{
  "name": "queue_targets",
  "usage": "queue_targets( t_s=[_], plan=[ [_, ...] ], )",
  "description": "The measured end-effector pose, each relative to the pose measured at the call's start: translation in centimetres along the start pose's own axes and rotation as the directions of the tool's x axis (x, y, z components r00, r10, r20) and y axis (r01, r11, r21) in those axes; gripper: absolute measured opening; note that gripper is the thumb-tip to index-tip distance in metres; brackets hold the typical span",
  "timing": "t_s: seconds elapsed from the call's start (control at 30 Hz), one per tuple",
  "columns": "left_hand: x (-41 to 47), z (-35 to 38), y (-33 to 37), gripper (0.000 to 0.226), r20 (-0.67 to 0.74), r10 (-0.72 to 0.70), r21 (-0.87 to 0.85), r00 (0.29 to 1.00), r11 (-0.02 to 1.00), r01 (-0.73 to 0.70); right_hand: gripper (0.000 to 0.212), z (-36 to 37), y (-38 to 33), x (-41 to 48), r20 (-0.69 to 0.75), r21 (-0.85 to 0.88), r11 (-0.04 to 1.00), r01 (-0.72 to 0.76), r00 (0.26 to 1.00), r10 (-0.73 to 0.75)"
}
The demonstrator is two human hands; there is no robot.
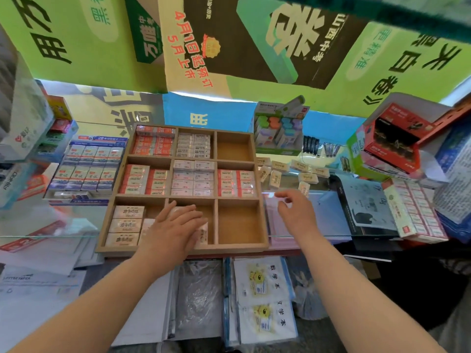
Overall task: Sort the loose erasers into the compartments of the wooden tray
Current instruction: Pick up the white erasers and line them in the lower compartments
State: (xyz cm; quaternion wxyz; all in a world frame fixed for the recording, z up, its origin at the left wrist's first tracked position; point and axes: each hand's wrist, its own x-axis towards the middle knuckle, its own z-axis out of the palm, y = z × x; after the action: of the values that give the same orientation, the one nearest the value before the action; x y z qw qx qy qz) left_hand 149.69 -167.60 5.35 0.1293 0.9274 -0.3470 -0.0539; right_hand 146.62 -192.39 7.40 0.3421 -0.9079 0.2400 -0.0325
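A wooden tray (216, 248) with nine compartments lies on the glass counter. Most compartments hold packed erasers; the top right and bottom right ones are bare. My left hand (175, 225) lies flat over the bottom middle compartment, fingers straight, pressing on cream erasers (203, 234) there. Three cream erasers (126, 225) fill the bottom left compartment. My right hand (295, 212) hovers just right of the tray, fingers loosely curled, holding nothing I can see. Several loose cream erasers (290, 174) lie scattered on the glass beyond it.
A box of blue-sleeved erasers (86, 169) stands left of the tray. A green display box (279, 133) sits behind the tray's right corner. Red and green boxes (390, 146) and a long eraser box (413, 210) crowd the right. The glass edge (51, 236) runs across the front.
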Motion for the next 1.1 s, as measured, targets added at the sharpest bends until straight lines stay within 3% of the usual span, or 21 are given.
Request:
queue_targets(
  t_s=[0.17,0.3,0.4,0.47,0.53,0.6,0.73,0.9,1.0,1.1],
  plan=[
    [1.4,1.3,5.2,0.041,-0.049,-0.057,-0.178,0.997,0.983,0.047,0.036,-2.1,4.6,2.2,0.025,-0.048,0.995,-0.092,0.995,0.093],
    [1.9,3.1,6.5,0.051,0.021,-0.117,-0.055,0.993,0.992,0.118,0.035,-2.6,5.9,4.6,0.075,-0.108,0.991,-0.082,0.993,0.091],
    [1.5,3.3,6.8,0.103,0.048,-0.088,-0.009,0.995,0.996,0.089,0.007,-2.5,6.2,5.7,0.088,-0.147,0.982,-0.120,0.987,0.133],
    [1.3,2.8,7.2,0.116,0.074,-0.125,-0.017,0.989,0.992,0.127,0.014,-2.4,6.5,6.0,0.072,-0.216,0.972,-0.096,0.991,0.114],
    [1.5,1.7,8.0,0.105,0.061,-0.107,0.025,0.992,0.994,0.106,0.013,-2.3,6.7,6.3,0.058,-0.254,0.966,-0.054,0.996,0.071],
    [1.1,1.2,8.7,0.083,-0.029,-0.124,0.052,0.992,0.991,0.125,0.031,-2.2,6.9,6.7,0.086,-0.254,0.966,-0.050,0.994,0.074],
    [-0.6,0.9,8.7,0.072,-0.122,-0.133,-0.001,0.984,0.991,0.134,0.038,-2.3,7.2,7.3,0.118,-0.277,0.960,-0.049,0.989,0.085],
    [-2.0,0.6,5.7,0.044,-0.163,-0.357,-0.124,0.920,0.932,0.339,0.027,-2.5,6.5,5.8,0.080,-0.301,0.953,0.014,0.997,0.010],
    [-2.7,0.6,3.3,0.053,-0.109,-0.477,-0.112,0.872,0.878,0.466,0.013,-1.8,4.2,3.8,-0.078,-0.183,0.977,0.113,0.989,-0.129],
    [-3.0,1.4,1.9,0.081,-0.059,-0.477,-0.062,0.877,0.879,0.473,0.028,0.0,1.1,1.4,-0.147,-0.062,0.982,0.177,0.972,-0.184]
  ],
)
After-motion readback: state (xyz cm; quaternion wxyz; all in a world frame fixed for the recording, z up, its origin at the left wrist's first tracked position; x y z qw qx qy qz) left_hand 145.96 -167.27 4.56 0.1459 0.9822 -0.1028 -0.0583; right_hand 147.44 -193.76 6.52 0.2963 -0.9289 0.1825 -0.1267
